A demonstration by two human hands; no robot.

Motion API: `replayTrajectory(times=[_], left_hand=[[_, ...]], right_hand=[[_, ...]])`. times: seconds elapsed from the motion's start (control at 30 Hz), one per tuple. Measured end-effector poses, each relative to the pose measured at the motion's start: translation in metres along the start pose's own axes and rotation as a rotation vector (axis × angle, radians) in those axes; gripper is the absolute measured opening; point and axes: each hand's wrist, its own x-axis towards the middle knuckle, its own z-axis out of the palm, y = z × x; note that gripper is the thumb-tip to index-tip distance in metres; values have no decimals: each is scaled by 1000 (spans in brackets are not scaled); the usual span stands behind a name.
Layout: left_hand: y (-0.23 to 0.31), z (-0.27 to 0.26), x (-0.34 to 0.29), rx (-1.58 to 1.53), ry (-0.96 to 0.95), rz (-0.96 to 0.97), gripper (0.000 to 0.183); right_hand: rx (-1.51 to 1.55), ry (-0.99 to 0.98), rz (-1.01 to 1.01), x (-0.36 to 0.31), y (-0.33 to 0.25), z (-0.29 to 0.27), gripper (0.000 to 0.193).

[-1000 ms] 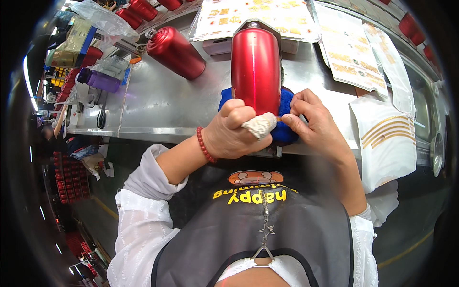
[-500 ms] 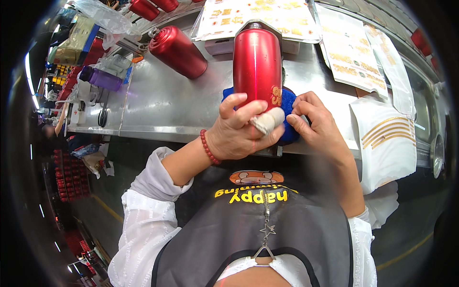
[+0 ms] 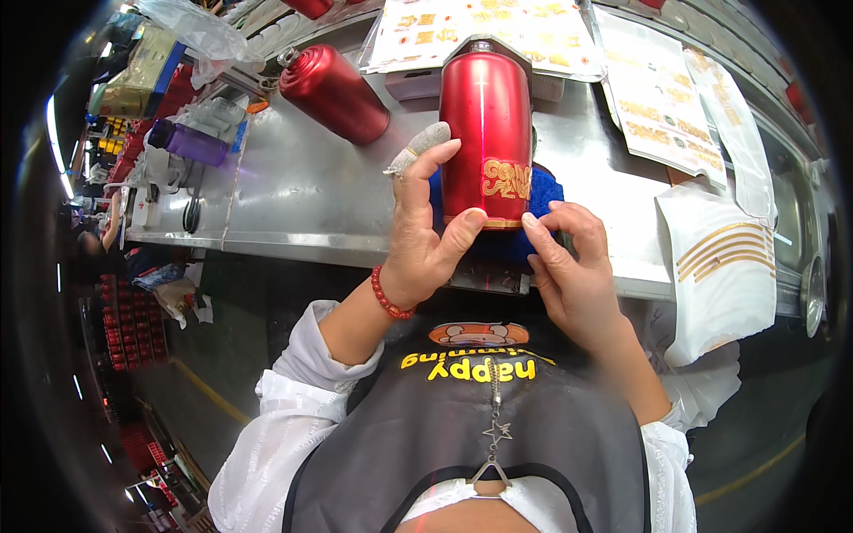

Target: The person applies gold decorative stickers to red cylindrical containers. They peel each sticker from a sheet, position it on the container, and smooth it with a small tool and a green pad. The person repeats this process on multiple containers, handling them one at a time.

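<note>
A red metallic bottle (image 3: 484, 115) lies with its neck pointing away from me, over a blue cloth (image 3: 546, 185). It bears a gold ornamental emblem (image 3: 506, 180), and a thin gold strip (image 3: 498, 224) runs along its base edge. My left hand (image 3: 418, 222) grips the bottle's left side, thumb on the base edge; one of its fingers wears a greyish cloth cover (image 3: 418, 148). At the base's right corner, my right hand (image 3: 576, 266) has thumb and forefinger closed at the end of the gold strip. The bottle partly hides the cloth and whatever supports it.
Another red bottle (image 3: 333, 93) rests at the left on the metal table (image 3: 293, 191). Sheets of gold stickers (image 3: 662, 111) lie behind and to the right. A white sheet with curved gold strips (image 3: 720, 266) hangs over the right front edge. A purple bottle (image 3: 188, 144) is far left.
The bottle has turned, bringing the gold emblem from its right edge toward the front. My left hand has shifted from below the base to the left side; my right fingers have come to the base corner.
</note>
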Motion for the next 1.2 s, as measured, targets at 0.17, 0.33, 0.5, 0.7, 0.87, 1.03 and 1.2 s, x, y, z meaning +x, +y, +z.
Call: replayTrajectory(times=[0.17,0.33,0.5,0.7,0.87,1.03,1.2], left_hand=[[10,3,12,213,15,120,69],[10,8,7,301,132,246,63],[-11,-1,-34,688,229,612,27],[-7,0,-12,791,139,772,30],[-7,3,-11,670,165,638,28],[-22,-7,-33,704,247,608,31],[-1,-3,-10,378,158,289,45]], right_hand=[[10,-18,3,-1,0,4,60],[25,-20,6,0,0,5,62],[53,-33,7,-1,3,5,63],[44,-35,4,1,1,5,62],[39,-52,11,2,1,4,62],[84,-81,20,-2,5,5,60],[90,-88,34,-2,4,5,60]])
